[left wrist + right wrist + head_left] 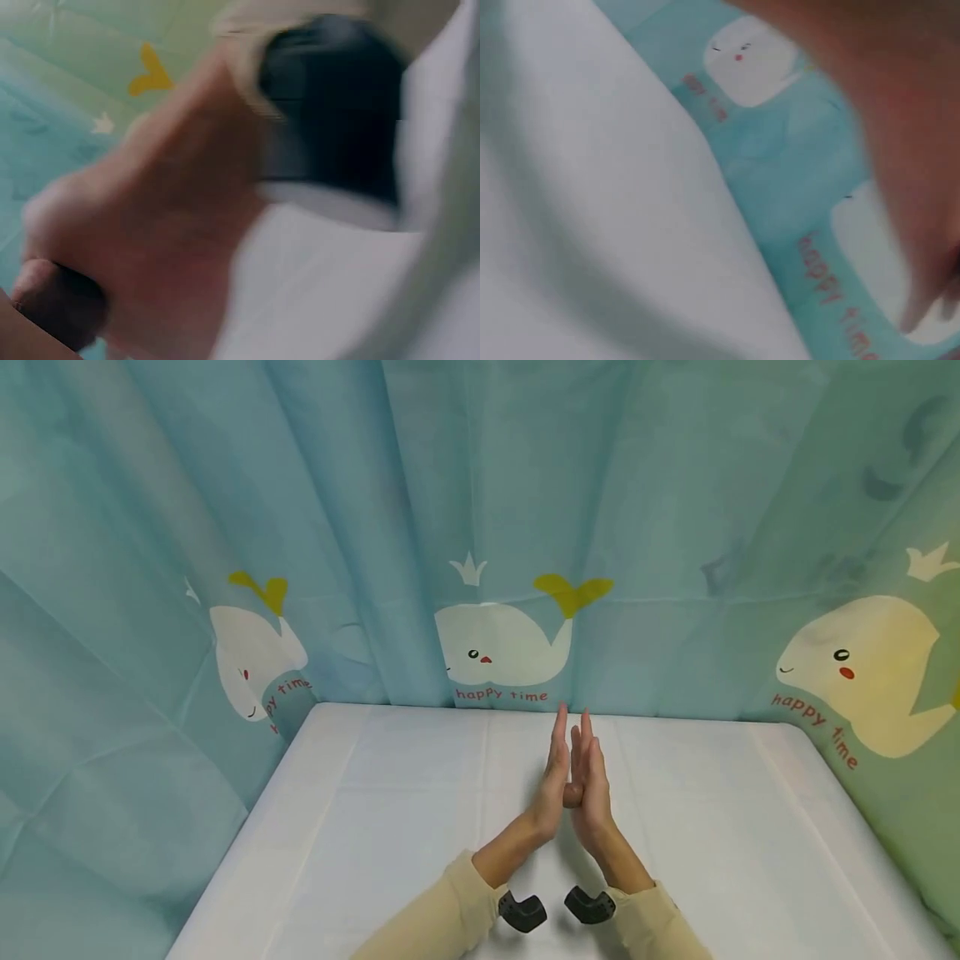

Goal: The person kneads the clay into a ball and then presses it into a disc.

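Note:
Between the two palms sits a small brown rounded lump (572, 795); its material is unclear. My left hand (555, 781) stands upright on its left side, fingers straight and pointing away, the palm touching the lump. Facing it, my right hand (595, 793) presses from the other side, its fingers also extended. The palms stay a little apart around the lump. In the left wrist view, the lump (71, 307) looks dark and partly shaded at the lower left. The right wrist view does not show it.
A white-covered table (420, 827) lies under the hands. Blue-green curtains (360, 510) with whale prints hang along its back and sides. Dark wrist devices (522, 912) sit at both beige sleeves (442, 910).

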A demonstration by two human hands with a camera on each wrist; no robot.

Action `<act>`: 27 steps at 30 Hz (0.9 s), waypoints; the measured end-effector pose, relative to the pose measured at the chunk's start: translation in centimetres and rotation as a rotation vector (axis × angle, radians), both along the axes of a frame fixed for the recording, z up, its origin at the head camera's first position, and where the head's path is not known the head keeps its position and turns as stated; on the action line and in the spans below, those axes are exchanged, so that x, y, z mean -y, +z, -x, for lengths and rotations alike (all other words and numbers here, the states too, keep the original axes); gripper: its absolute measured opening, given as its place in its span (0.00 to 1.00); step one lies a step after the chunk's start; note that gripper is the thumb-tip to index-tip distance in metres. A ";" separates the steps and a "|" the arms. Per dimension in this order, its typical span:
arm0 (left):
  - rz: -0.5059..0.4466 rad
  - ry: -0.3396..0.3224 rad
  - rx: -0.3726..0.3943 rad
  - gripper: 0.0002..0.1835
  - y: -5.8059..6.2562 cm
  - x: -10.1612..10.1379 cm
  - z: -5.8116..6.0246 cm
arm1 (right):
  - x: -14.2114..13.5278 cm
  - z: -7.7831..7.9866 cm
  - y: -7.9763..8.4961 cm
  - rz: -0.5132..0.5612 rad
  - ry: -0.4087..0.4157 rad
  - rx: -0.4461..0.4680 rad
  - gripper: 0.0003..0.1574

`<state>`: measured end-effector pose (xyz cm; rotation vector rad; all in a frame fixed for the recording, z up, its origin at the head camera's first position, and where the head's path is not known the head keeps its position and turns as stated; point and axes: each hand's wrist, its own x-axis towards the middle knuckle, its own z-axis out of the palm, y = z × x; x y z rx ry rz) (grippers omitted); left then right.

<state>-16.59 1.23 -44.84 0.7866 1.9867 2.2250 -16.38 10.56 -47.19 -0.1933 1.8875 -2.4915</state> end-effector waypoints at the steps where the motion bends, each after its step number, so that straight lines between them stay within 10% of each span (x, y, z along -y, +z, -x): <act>1: -0.005 0.010 -0.020 0.36 0.3 0.1 0.1 | 0.3 -0.2 -0.3 0.005 0.013 -0.012 0.38; 10: 0.167 0.110 -0.040 0.38 0.2 0.4 2.1 | 1.7 -1.8 0.0 0.095 0.010 -0.055 0.38; 18: 0.094 0.005 0.091 0.37 -1.9 -0.4 0.4 | -0.5 -0.5 1.7 0.086 -0.022 0.022 0.35; 27: 0.119 -0.032 0.028 0.38 0.0 -0.7 -0.6 | -1.0 0.2 -0.4 0.146 0.030 0.138 0.36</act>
